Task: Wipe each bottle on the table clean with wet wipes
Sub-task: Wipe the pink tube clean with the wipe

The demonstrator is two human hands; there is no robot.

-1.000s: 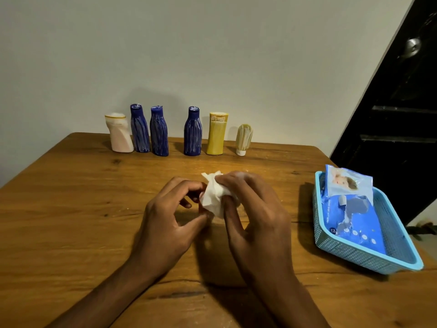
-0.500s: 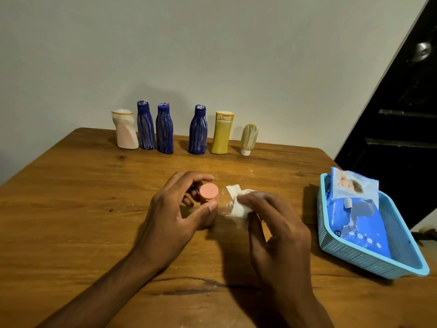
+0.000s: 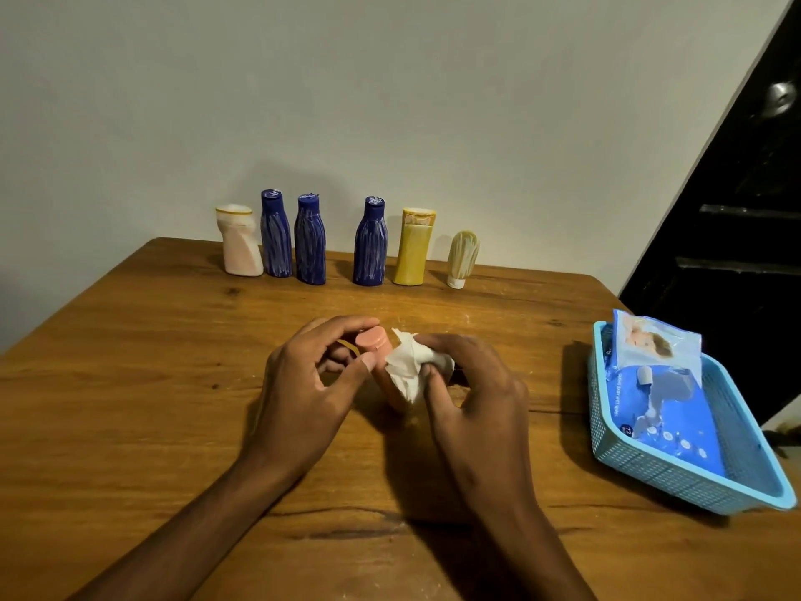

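My left hand [image 3: 303, 396] grips a small bottle with a pink cap [image 3: 372, 340] at the middle of the wooden table [image 3: 130, 383]. My right hand [image 3: 472, 401] pinches a crumpled white wet wipe [image 3: 409, 368] and presses it against the bottle's side. Most of the bottle's body is hidden by the wipe and my fingers. Along the far edge stand a pale pink bottle [image 3: 238, 242], three blue bottles [image 3: 275, 236] [image 3: 310, 242] [image 3: 370, 245], a yellow bottle [image 3: 414, 249] and a small cream tube [image 3: 463, 258].
A light blue plastic basket [image 3: 676, 474] sits at the right edge of the table with a blue pack of wet wipes [image 3: 654, 392] in it. A grey wall runs behind the bottles. A dark door [image 3: 737, 210] is at the far right.
A second ago the wipe covered the bottle's top. It then came off to the right, baring the pink cap. Now my right hand has pressed it against the bottle's side.
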